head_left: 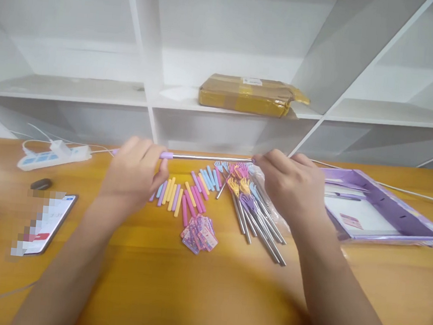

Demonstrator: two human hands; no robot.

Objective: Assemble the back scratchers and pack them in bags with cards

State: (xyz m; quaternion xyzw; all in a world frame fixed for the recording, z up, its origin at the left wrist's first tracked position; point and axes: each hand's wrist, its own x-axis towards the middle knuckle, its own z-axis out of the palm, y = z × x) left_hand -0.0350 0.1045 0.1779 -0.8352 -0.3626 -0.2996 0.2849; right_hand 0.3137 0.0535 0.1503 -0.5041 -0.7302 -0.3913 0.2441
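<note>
One tray holds one pink card and slim pieces; one carton's contents are hidden. The left hand clasps one rod by its purple grip, the right hand its other end, the rod spanning between.

Taped parcel above, lit phone below

On my feed, the parcel lies on a white shelf. At the left of the desk I see a white power strip, and a small black object just beside the phone.
</note>
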